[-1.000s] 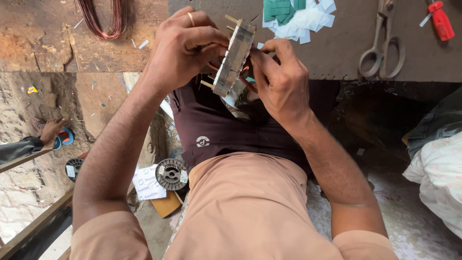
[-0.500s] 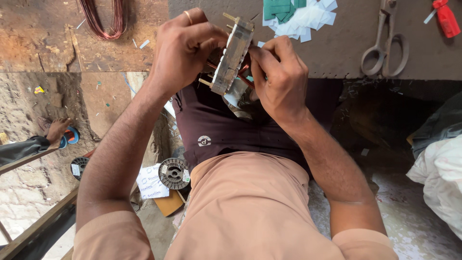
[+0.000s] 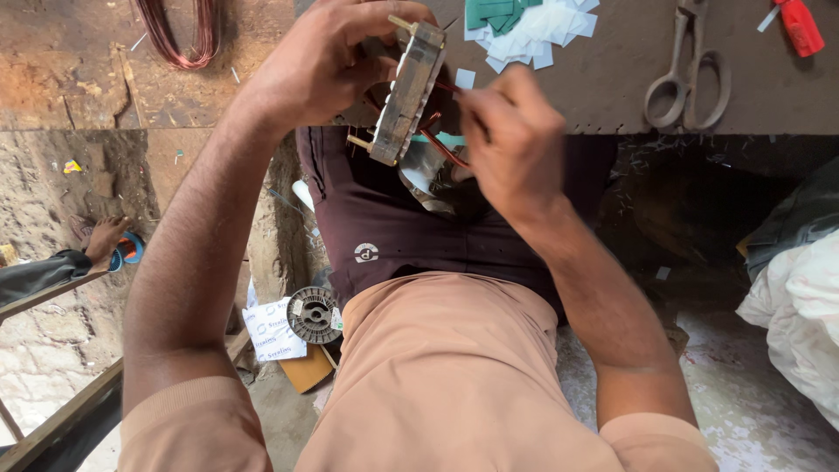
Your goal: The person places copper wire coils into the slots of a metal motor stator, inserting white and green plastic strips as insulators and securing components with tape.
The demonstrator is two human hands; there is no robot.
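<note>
- Left hand [image 3: 328, 65]: closed around a flat stack of metal laminations, a motor stator core [image 3: 408, 92], held on edge above the near rim of the bench [image 3: 612, 79]. The fingers wrap the far face and the thumb side bears on the near one, so the grip is firm.
- Right hand [image 3: 516, 144]: at 3 o'clock of the core and touching it. Its fingers are pinched together on copper winding wire [image 3: 441, 149] that runs from the core's lower side; how tightly they pinch cannot be told.
- Stator core: grey and blocky, with small pegs projecting at its top and bottom corners. It is judged stiff and fairly heavy for its bulk, with hard edges; it is best held by the outer faces of the stack, as shown, clear of the slots.
- Winding wire: reddish and thin. It is judged springy, easily kinked, and coated with a finish that scratches; it is best taken close to the slot between fingertip pads.
- On the bench at 12 o'clock of the hands: a heap of white and green paper slips [image 3: 524, 22].
- At 2 o'clock: large metal scissors [image 3: 690, 74], and beyond them a red-handled tool [image 3: 800, 26].
- At 10 o'clock: a coil of copper wire [image 3: 179, 35] lying on the floor.
- At 7 o'clock, beside the seated person's leg: a grey ribbed spool [image 3: 313, 315] resting on printed paper.
- At 9 o'clock, well apart: another person's foot [image 3: 105, 240].
</note>
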